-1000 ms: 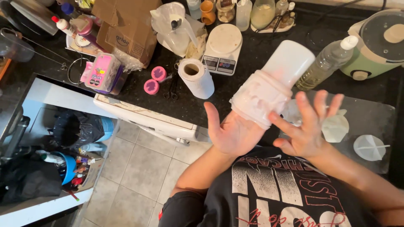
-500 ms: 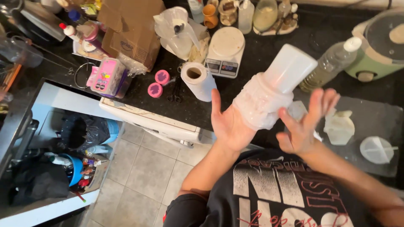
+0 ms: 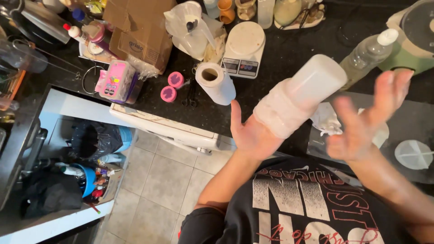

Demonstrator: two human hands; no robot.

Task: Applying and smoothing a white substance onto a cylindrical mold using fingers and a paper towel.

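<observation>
Fingers (image 3: 236, 118) of the left hand (image 3: 253, 138) spread flat under a wrapped white container (image 3: 300, 95), its long axis tilting far-right; the blurred right hand (image 3: 366, 122), fingers spread, hovers just right, above the dark desk (image 3: 271, 49).

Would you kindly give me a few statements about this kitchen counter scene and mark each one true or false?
1. The white container rests on the left hand. True.
2. The right hand grips the container. False: it is open, apart from it, and blurred.
3. The paper towel roll lies beside the kitchen scale. True.
4. The two pink lids sit on the floor. False: they lie on the dark counter.
5. The clear bottle has a white cap. True.
</observation>
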